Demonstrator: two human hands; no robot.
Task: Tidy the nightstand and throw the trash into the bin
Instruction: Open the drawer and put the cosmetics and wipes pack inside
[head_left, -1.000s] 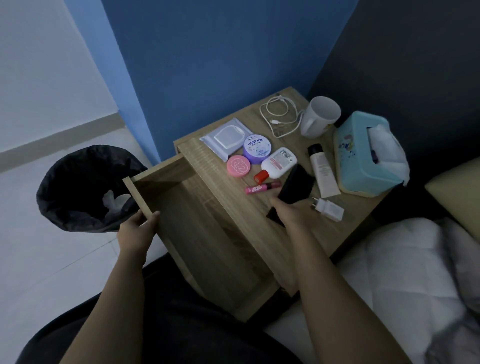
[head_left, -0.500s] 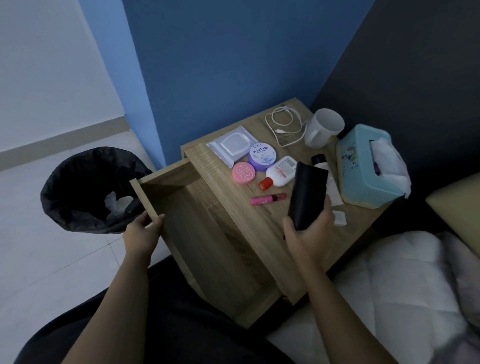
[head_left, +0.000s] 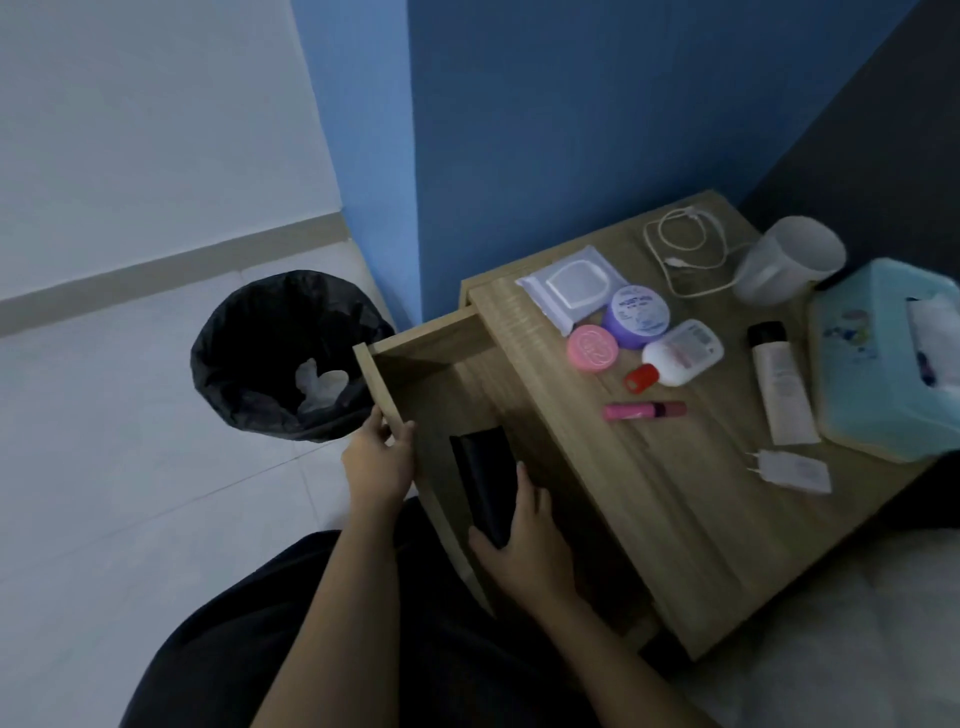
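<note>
The wooden nightstand (head_left: 670, 499) has its drawer (head_left: 441, 384) pulled out to the left. My left hand (head_left: 376, 460) grips the drawer's front panel. My right hand (head_left: 524, 545) holds a flat black case (head_left: 483, 480) inside the drawer, low over its floor. On top lie a wipes pack (head_left: 569, 286), a purple jar (head_left: 636, 317), a pink tin (head_left: 592, 348), a white bottle with a red cap (head_left: 675, 356), a pink lip tube (head_left: 644, 410), a white tube (head_left: 782, 384), a charger plug (head_left: 789, 470), a cable (head_left: 685, 254) and a white mug (head_left: 789, 265).
A bin lined with a black bag (head_left: 285, 353) stands on the tiled floor left of the drawer, with pale crumpled trash inside. A teal tissue box (head_left: 888, 358) sits at the nightstand's right edge. Blue wall behind; white bedding at lower right.
My right hand lifted the black case off the nightstand top and carried it left and down into the open drawer. My left hand stayed on the drawer front.
</note>
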